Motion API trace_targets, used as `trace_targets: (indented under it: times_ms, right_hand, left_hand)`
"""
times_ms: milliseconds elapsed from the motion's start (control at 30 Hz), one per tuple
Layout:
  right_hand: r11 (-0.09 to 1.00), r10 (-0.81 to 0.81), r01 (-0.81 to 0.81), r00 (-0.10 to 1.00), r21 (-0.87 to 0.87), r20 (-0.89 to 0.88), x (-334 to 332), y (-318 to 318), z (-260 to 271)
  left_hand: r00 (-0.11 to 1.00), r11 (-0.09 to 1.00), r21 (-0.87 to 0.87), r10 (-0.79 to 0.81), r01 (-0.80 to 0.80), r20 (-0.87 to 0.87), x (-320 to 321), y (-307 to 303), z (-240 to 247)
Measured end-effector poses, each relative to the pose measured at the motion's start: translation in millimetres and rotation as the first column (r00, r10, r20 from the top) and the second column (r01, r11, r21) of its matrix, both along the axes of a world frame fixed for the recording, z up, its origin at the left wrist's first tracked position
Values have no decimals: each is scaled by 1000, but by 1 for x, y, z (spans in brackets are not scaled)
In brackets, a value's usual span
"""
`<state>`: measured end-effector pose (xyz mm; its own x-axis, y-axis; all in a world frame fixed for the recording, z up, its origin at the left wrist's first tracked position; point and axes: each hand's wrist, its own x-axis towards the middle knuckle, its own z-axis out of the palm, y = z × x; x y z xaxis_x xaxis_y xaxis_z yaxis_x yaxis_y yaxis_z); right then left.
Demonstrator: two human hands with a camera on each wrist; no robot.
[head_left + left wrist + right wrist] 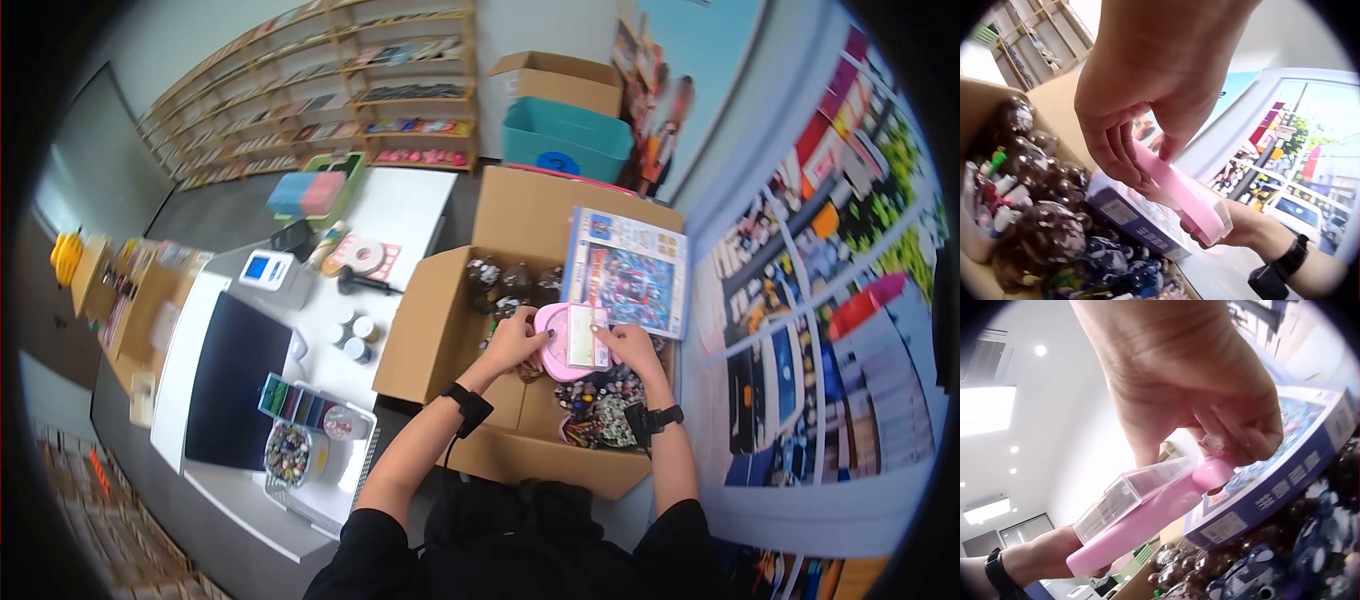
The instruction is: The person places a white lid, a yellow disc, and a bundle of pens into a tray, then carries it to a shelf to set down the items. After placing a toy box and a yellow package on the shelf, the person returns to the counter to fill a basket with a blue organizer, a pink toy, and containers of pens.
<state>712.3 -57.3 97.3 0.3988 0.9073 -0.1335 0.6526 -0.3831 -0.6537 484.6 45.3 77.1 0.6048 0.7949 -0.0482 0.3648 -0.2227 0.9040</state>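
Note:
Over the open cardboard box (pixel 520 395), both hands hold a pink, rounded plastic thing (pixel 550 357), with a small clear plastic case (pixel 583 338) lying on its upper face. My left hand (pixel 513 343) pinches the pink edge between thumb and fingers. On the opposite side my right hand (pixel 632 349) grips the pink thing together with the case; its thumb is on the case and its fingers curl beneath. In the right wrist view, the clear case (pixel 1125 497) sits flat against the pink thing.
A blue-edged boxed set (pixel 630 270) leans at the box's back right. Glossy brown figures (pixel 515 285), markers (pixel 997 200) and dark bead-like pieces (pixel 600 395) fill parts of the box. Left stands a white table (pixel 400 215) with jars, a monitor and a basket; a picture wall borders the right.

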Motion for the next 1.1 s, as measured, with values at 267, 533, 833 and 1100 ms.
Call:
trace_targets:
  times_ms: [267,533,833,1100]
  right_hand:
    - [887,438,-460,862,-29,-256,-110,96,-14]
    - [555,762,-826,553,-99,-336,-234,162,-38]
    - [660,751,-741,643,-127,148,-335,227,-88]
    - [641,762,-762,618,-92,196,-346,245,-96]
  left_hand:
    - [939,939,3,343,-343,5,-137,13,-1]
    - [729,739,183,671,-648,-131,-247,-18,-15]
    - [519,623,296,775,-724,-361,-299,51,-80]
    - [403,517,251,828,-819,-389,-324,120,-133]
